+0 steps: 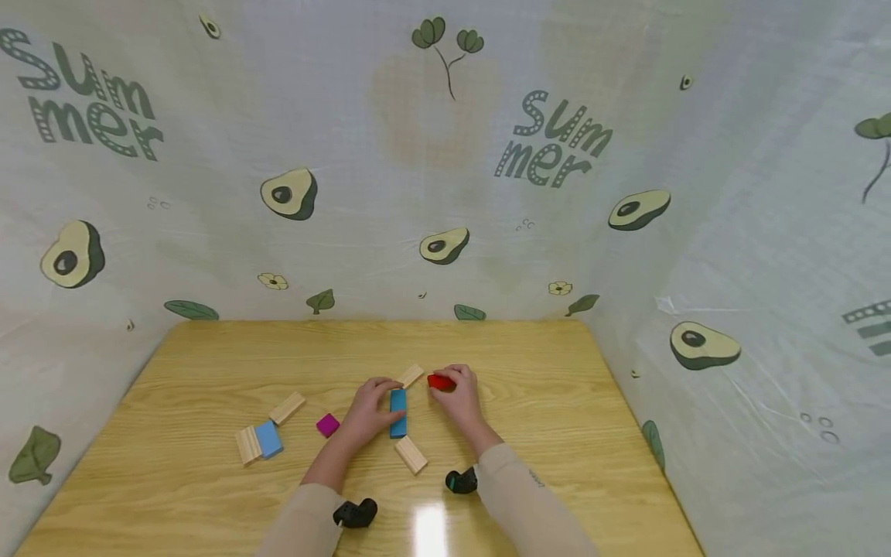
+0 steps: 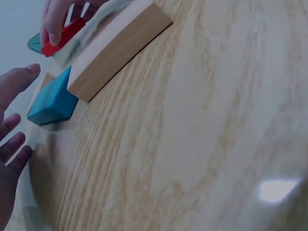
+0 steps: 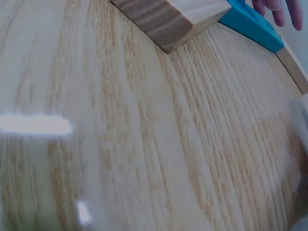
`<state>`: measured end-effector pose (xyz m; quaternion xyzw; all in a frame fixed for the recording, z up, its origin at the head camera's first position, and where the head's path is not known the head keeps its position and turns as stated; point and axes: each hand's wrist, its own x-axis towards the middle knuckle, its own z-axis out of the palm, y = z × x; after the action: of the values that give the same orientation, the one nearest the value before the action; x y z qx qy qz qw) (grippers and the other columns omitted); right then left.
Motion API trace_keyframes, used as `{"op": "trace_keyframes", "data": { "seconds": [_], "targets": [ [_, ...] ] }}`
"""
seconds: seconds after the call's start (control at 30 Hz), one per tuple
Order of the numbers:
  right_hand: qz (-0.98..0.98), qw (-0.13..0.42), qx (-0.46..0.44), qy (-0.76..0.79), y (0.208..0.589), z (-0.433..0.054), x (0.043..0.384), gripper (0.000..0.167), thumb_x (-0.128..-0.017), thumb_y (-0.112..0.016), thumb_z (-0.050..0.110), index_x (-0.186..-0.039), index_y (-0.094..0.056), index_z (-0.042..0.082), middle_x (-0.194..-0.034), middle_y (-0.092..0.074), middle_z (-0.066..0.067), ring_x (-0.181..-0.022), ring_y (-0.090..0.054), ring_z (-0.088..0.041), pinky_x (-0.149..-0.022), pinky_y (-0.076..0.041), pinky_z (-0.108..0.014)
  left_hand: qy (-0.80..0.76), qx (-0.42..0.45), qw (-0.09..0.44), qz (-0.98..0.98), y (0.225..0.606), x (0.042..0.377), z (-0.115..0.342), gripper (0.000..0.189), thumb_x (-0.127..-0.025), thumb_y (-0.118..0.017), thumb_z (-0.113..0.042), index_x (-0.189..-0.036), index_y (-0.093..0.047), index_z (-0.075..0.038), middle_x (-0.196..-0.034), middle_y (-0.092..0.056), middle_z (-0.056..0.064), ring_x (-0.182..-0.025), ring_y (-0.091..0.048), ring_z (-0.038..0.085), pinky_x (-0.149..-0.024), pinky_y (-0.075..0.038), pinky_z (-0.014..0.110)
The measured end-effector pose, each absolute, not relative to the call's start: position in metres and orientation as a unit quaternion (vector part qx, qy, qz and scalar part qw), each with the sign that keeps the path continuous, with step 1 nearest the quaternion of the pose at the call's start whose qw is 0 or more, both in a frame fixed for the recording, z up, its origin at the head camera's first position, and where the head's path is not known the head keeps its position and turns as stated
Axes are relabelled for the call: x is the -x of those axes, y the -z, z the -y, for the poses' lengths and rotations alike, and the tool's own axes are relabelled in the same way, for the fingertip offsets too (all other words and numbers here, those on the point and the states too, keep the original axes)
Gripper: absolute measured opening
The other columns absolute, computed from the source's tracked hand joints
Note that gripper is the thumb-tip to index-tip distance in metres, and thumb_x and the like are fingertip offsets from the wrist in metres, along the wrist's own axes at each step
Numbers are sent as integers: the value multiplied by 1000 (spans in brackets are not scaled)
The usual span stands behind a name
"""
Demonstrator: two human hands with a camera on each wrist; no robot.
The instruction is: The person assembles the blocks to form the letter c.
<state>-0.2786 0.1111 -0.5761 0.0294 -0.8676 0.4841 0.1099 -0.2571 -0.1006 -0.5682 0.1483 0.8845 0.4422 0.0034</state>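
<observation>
My right hand [image 1: 462, 398] pinches a red block [image 1: 440, 383] between thumb and fingers, at the right of the far end of a row of blocks. In the left wrist view the red block [image 2: 63, 37] looks tilted. A long blue block [image 1: 397, 424] lies in the middle of the row. One plain wooden block [image 1: 412, 377] sits at its far end and another wooden block [image 1: 411, 455] at its near end, both angled. Beside the blue block, my left hand [image 1: 365, 410] has its fingers spread and relaxed, with nothing held. Whether its fingertips touch the block I cannot tell.
Left of my left hand lies a magenta block [image 1: 328, 425]. Farther left, a blue block [image 1: 268, 439] rests against a striped wooden block [image 1: 247, 445], with another wooden block [image 1: 287, 408] just beyond. A printed cloth [image 1: 362, 255] stands behind the wooden table [image 1: 529, 363].
</observation>
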Motion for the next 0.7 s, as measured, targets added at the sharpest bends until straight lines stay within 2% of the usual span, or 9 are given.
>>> {"op": "trace_keyframes", "data": {
  "seconds": [0.2,0.3,0.43,0.7],
  "targets": [
    [869,101,-12,-484,582,-113,282,27,-80,-79,8,-107,-74,6,-116,-53,-10,-114,-43,-33,-92,-45,-47,-445,-145,24,-884,576,264,99,54,-85,-78,-20,-134,-58,-11,-134,-49,18,-127,-39,43,-103,-31,61],
    [868,122,-19,-481,585,-112,284,25,-80,-78,8,-104,-75,4,-113,-53,-10,-110,-44,-33,-90,-45,-48,-444,-151,23,-883,579,265,100,58,-85,-78,-20,-137,-54,-8,-132,-51,17,-126,-41,41,-104,-30,59],
    [870,178,-35,-459,590,-110,287,23,-77,-78,8,-99,-75,3,-106,-55,-9,-102,-44,-31,-82,-45,-46,-438,-157,20,-885,580,264,99,58,-85,-78,-19,-136,-54,-5,-132,-52,18,-125,-42,41,-105,-31,57],
    [888,155,-9,-433,596,-109,292,25,-77,-82,12,-100,-77,7,-111,-56,-8,-107,-45,-31,-87,-44,-46,-434,-158,18,-887,583,264,99,56,-85,-78,-19,-134,-55,-5,-132,-51,19,-124,-43,41,-103,-32,57]
  ]
}}
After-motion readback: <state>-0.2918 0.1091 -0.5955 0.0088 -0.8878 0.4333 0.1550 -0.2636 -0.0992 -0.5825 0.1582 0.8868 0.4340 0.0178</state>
